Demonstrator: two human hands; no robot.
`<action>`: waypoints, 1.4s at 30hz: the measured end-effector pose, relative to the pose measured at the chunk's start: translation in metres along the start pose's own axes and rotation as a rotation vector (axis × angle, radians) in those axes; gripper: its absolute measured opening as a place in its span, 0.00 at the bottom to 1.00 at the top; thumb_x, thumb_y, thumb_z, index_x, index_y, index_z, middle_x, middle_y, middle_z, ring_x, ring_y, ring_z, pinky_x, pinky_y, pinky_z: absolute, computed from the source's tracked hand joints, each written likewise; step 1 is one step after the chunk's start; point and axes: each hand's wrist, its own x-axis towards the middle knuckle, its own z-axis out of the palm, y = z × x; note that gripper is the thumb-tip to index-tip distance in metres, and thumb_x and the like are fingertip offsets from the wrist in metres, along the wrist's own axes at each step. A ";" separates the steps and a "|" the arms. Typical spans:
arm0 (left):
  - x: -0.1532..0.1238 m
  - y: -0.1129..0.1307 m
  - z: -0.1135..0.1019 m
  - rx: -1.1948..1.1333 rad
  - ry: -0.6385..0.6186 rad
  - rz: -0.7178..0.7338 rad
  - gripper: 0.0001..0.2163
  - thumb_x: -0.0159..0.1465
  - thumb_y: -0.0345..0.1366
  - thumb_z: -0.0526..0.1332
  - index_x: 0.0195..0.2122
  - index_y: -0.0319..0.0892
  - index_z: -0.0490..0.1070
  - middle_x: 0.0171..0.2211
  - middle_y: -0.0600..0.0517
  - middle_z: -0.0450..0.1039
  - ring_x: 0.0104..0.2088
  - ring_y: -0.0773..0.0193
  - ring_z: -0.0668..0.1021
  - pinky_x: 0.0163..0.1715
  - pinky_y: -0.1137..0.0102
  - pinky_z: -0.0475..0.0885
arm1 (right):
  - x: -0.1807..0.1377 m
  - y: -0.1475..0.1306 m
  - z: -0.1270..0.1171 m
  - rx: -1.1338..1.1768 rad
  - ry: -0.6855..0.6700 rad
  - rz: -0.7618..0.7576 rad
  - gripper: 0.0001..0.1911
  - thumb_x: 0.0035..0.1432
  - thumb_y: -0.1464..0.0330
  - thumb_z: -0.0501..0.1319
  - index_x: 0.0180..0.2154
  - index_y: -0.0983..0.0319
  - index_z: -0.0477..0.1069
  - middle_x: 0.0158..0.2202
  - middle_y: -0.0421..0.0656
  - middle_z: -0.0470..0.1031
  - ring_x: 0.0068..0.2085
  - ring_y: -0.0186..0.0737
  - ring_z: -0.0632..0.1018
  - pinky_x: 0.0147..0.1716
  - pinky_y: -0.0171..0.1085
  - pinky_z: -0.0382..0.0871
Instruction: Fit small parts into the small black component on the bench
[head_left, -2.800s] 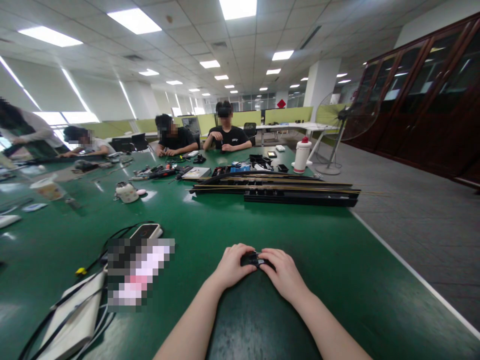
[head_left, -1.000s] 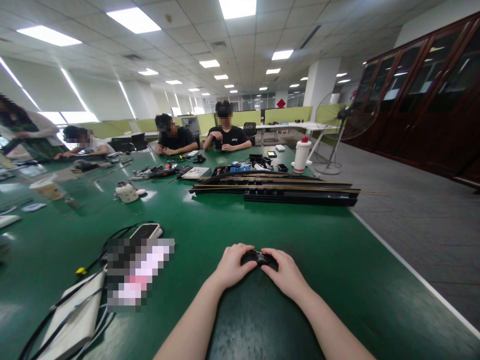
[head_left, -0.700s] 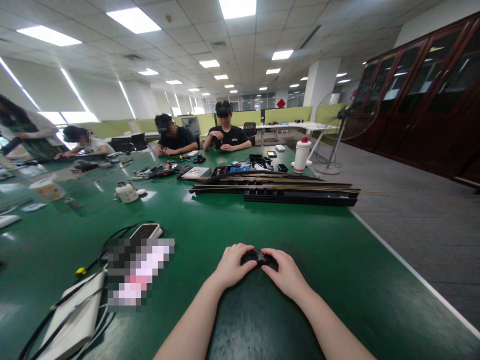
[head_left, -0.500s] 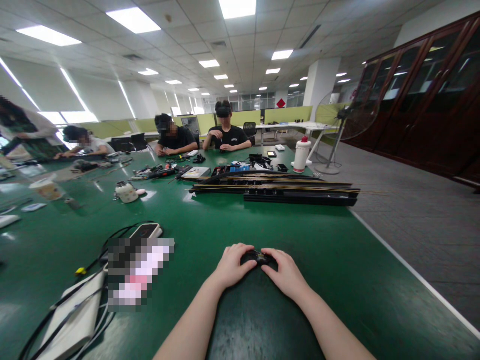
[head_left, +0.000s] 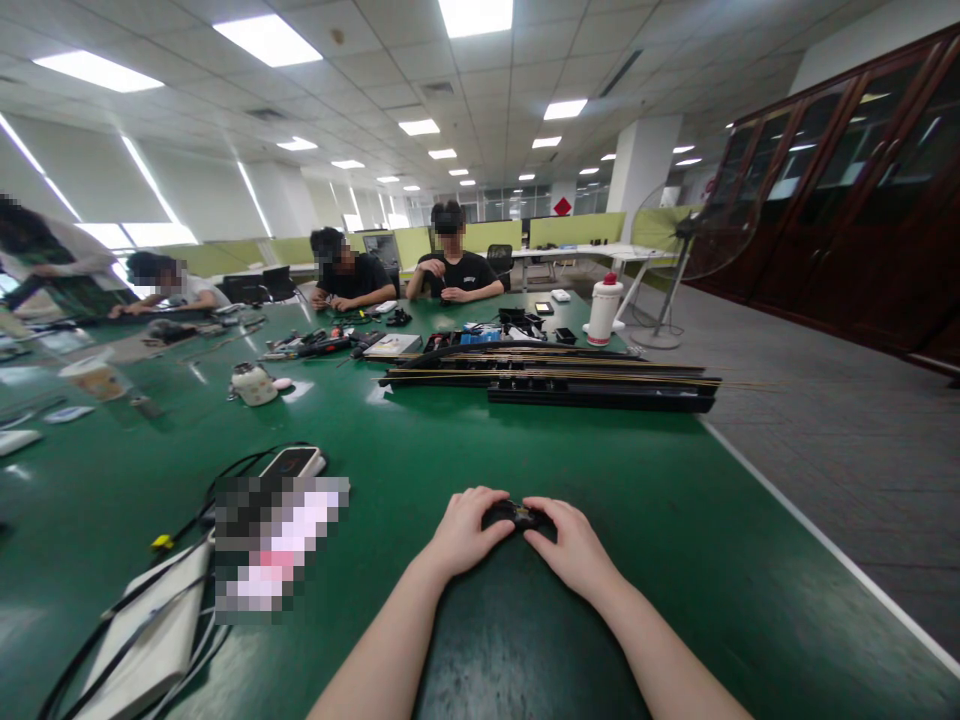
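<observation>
A small dark object [head_left: 520, 515] with a few lighter, yellowish spots is held low over or on the green table [head_left: 375, 460]. Its kind cannot be made out. My left hand [head_left: 471, 525] curls round its left end, thumb in front and fingers behind. At the other end my right hand [head_left: 564, 538] grips it in the same way. Both hands are closed, and much of the object is hidden behind the fingers.
Long black rails [head_left: 600, 398] with thin brass-coloured rods lie across the table ahead. To my left are a white power bank [head_left: 142, 640], cables and a blurred-out device. A white bottle [head_left: 603, 312] stands at the far right. Several people sit or stand beyond.
</observation>
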 end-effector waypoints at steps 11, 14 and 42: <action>-0.001 0.000 0.000 0.007 -0.005 -0.001 0.16 0.60 0.39 0.61 0.50 0.46 0.68 0.45 0.51 0.73 0.46 0.57 0.72 0.48 0.63 0.64 | 0.001 0.002 0.001 0.017 -0.004 0.014 0.19 0.49 0.70 0.61 0.46 0.59 0.72 0.46 0.45 0.76 0.49 0.46 0.74 0.52 0.45 0.63; -0.001 0.000 0.000 0.009 -0.006 -0.001 0.16 0.60 0.40 0.61 0.50 0.46 0.69 0.45 0.51 0.73 0.46 0.57 0.72 0.48 0.63 0.64 | 0.001 0.002 0.001 0.025 0.001 0.013 0.19 0.49 0.70 0.61 0.45 0.59 0.72 0.46 0.46 0.76 0.49 0.46 0.74 0.52 0.46 0.63; 0.000 -0.001 0.001 -0.003 0.001 0.000 0.17 0.60 0.39 0.62 0.50 0.46 0.68 0.45 0.50 0.73 0.47 0.56 0.72 0.48 0.62 0.64 | 0.000 -0.001 -0.001 -0.003 -0.008 0.024 0.18 0.50 0.70 0.60 0.45 0.60 0.72 0.46 0.46 0.76 0.49 0.45 0.74 0.53 0.45 0.63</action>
